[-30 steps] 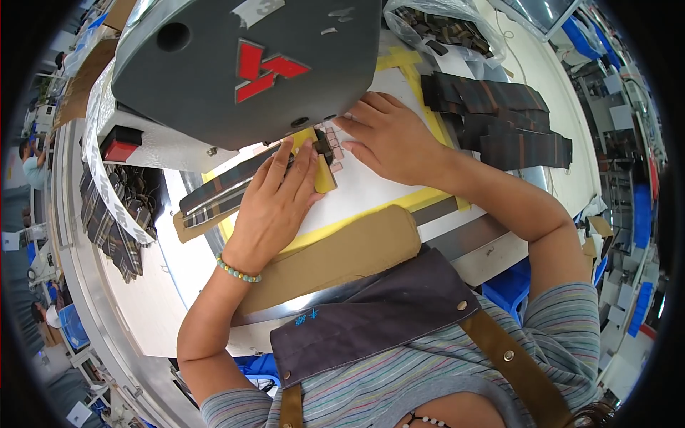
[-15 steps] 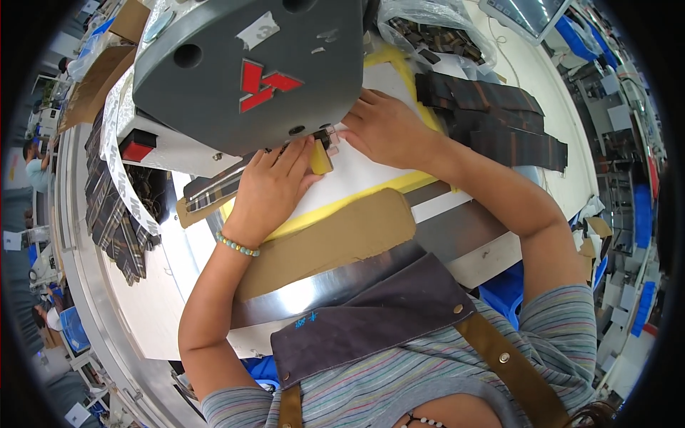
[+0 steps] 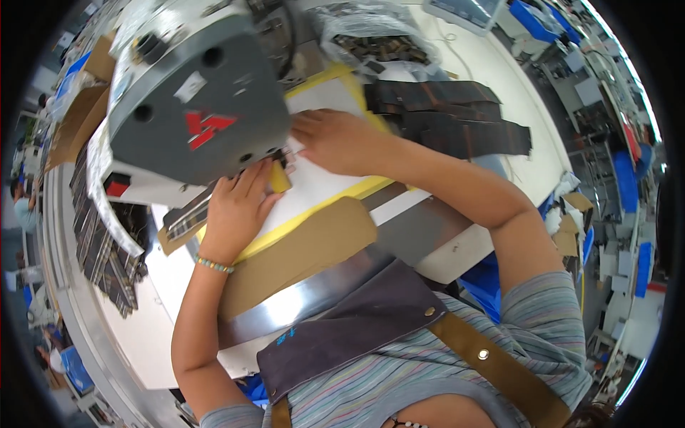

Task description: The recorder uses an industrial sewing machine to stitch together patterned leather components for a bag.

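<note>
My left hand (image 3: 235, 214) lies with its fingers stretched out over the end of a dark plaid fabric strip (image 3: 189, 220), close to the needle area. Beside its fingertips stands a small yellow block (image 3: 279, 178). A grey sewing machine head (image 3: 200, 114) hangs over this spot and hides part of the fabric. On the far side of the needle area, my right hand (image 3: 342, 143) has bent fingers with the thumb apart. Its fingertips reach the edge of the machine head and are partly hidden; I see nothing held in it.
A yellow-edged white sheet (image 3: 321, 182) and brown cardboard (image 3: 303, 242) cover the machine bed. Dark plaid pieces (image 3: 457, 121) lie at the right, below a clear bag (image 3: 371, 39) of small pieces. More plaid strips (image 3: 107, 264) hang at the left.
The whole view has shifted, so machine and hands appear further left. Both hands keep nearly the same place relative to the machine.
</note>
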### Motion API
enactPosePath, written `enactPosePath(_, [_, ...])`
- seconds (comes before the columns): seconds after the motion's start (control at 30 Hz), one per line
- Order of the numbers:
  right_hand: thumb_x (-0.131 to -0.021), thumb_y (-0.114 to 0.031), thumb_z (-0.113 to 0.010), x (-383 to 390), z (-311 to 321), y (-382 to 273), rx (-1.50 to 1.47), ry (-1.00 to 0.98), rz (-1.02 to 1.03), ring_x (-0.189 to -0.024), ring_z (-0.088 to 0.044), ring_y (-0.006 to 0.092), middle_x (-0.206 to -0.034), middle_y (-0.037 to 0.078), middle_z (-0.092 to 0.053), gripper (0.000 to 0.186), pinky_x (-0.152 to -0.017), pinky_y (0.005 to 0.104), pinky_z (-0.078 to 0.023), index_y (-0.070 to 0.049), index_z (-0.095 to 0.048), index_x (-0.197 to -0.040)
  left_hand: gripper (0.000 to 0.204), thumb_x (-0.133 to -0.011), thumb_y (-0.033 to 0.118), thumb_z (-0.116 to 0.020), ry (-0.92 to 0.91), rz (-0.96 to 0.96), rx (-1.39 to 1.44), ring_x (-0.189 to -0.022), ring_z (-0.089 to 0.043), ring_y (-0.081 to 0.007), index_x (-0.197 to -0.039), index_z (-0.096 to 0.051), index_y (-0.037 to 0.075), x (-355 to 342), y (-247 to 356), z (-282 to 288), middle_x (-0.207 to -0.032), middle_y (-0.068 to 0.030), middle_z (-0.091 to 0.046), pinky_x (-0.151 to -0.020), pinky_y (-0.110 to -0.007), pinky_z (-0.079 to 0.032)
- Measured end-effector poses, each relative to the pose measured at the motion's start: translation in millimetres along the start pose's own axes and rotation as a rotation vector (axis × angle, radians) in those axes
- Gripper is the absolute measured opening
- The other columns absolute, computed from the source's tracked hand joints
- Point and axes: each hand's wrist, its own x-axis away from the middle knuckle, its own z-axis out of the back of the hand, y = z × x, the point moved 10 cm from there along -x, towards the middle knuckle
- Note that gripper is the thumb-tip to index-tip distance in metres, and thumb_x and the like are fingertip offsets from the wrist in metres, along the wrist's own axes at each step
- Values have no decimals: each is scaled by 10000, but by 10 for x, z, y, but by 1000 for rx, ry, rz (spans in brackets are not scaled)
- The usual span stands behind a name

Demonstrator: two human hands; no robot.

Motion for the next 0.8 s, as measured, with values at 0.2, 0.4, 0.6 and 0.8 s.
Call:
enactPosePath(0.2, [-960,-295,-671,126,-26,-122,9,-100,3,-1281,-590,354,-1396,214,-600,470,-1084,441,-490,92,-655,-1227,608,-874,304,-781,65,-92,-22,-1273,-577,-360,-1354,-616,-32,49,183,70,-1418,-152,-617,-1067,-463,-494])
enactPosePath(0.4, [-931,-273,-701,325,525,-114,-141,-19,21,-1119,-666,303,-1277,94,-669,289,-976,423,-547,-60,-736,-1122,631,-868,246,-777,0,-59,6,-1333,-543,-371,-1403,-584,-28,137,258,65,-1485,-151,-576,-1112,-470,-471])
enactPosePath(0.6, [-851,-158,-751,1090,1463,717,-61,-175,-261,-1070,-648,338,-1082,116,-681,251,-903,438,-526,-71,-737,-1086,642,-851,111,-776,-38,13,69,-1386,-516,-364,-1448,-563,11,146,255,196,-1526,-126,-557,-1147,-466,-440])
enactPosePath(0.8, [-810,-81,-757,1602,1213,986,-186,-264,-411,-975,-635,328,-939,106,-622,150,-845,421,-509,-23,-670,-917,452,-839,66,-776,35,10,92,-1289,-595,-366,-1275,-677,0,165,232,323,-1381,-123,-660,-1072,-461,-501])
